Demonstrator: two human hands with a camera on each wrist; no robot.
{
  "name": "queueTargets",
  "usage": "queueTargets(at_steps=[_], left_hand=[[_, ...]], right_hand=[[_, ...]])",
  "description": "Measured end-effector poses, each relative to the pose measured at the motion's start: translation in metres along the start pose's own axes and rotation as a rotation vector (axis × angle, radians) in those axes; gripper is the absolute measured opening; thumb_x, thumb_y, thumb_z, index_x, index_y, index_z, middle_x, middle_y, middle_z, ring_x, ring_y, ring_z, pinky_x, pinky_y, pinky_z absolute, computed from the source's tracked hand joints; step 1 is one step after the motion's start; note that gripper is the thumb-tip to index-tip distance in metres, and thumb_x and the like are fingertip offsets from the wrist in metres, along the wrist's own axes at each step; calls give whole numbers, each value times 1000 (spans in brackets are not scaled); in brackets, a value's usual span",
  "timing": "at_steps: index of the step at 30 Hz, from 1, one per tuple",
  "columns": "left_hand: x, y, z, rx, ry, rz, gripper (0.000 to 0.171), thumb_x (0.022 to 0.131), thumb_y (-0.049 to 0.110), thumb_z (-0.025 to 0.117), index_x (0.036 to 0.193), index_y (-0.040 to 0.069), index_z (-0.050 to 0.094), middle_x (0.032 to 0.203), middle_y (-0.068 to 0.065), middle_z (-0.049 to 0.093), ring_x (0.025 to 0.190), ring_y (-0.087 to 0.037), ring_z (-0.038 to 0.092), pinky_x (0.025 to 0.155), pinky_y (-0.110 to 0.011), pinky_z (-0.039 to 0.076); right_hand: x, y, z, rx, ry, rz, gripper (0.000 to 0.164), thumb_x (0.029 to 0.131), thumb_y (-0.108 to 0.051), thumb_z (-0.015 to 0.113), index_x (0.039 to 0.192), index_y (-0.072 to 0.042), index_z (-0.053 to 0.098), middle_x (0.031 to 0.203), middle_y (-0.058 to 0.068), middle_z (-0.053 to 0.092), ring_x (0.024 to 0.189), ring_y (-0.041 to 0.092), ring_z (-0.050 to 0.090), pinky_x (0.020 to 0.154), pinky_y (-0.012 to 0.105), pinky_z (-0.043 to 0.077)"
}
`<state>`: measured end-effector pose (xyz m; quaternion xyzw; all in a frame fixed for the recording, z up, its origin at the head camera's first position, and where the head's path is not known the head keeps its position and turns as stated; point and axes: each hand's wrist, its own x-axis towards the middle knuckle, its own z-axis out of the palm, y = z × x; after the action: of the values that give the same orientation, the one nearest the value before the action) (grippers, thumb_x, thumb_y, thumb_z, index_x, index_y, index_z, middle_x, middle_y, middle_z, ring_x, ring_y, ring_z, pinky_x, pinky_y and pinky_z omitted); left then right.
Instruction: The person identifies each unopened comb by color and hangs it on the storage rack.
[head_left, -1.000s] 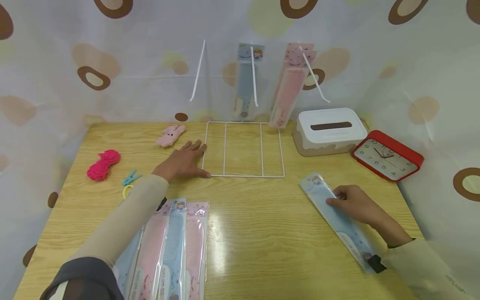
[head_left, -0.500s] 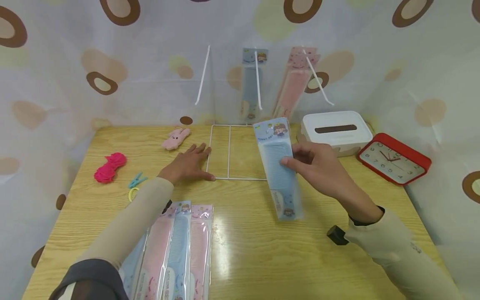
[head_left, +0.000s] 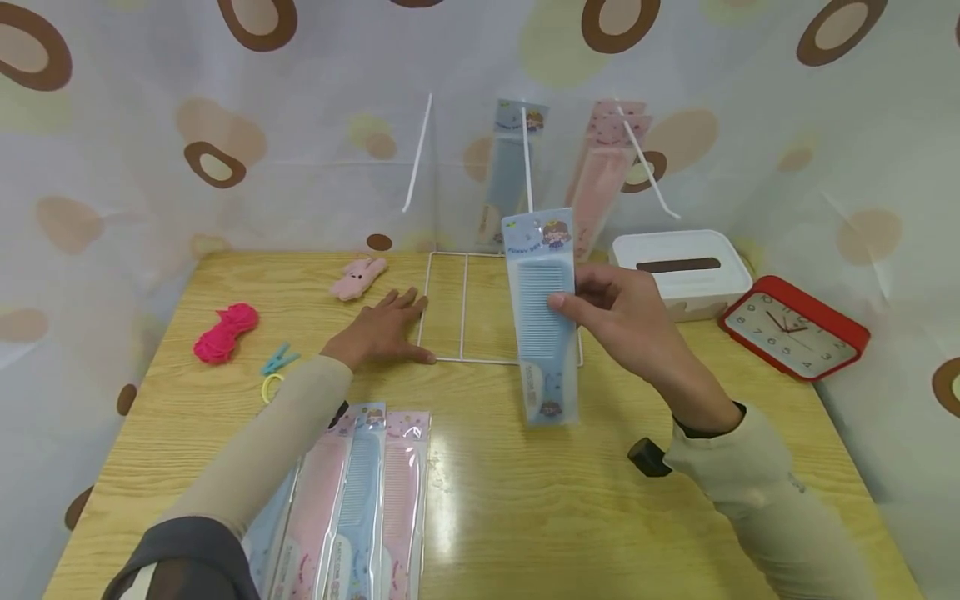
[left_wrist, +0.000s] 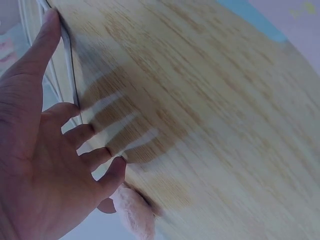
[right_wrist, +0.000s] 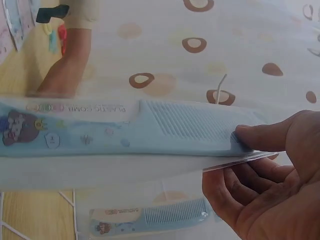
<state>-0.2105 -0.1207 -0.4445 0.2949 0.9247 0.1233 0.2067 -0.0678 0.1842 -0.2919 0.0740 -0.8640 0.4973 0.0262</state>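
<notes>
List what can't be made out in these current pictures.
Head: lower ends of the row of packaged combs, cut off by the bottom edge.
Head: part of the wire rack, hidden behind the held blue comb.
Head: part of the yellow ring, covered by the left sleeve.

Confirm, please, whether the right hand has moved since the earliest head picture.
Yes: the right hand, holding the blue comb packet, has moved leftward, away from the red clock and toward the middle white hook.

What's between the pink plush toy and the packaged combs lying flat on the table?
The left hand and its sleeve, plus a strip of bare tabletop; the head view shows this.
</notes>
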Motion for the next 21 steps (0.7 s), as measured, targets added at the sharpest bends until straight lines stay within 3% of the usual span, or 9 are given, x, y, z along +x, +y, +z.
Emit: queueTargets(at_steps=[11,21], left_hand=[[1,1,6,-5,2,5,107,82,62,73,160,11,21,167,-13,10,151,-42,6,110,-74,17],[0,-3,5,21,25,2,108,81,65,71,161,13,21,167,-12,10,152,-41,7,111,-72,20]], right_hand=[[34,21,10,20,13,35,30,97,-20,68,114,4,69,105,17,72,85,15,69,72,25,56],[118,43,14,59,169,40,25,98,-16,65,107,8,68,97,14,68,84,19,63,72,24,53]])
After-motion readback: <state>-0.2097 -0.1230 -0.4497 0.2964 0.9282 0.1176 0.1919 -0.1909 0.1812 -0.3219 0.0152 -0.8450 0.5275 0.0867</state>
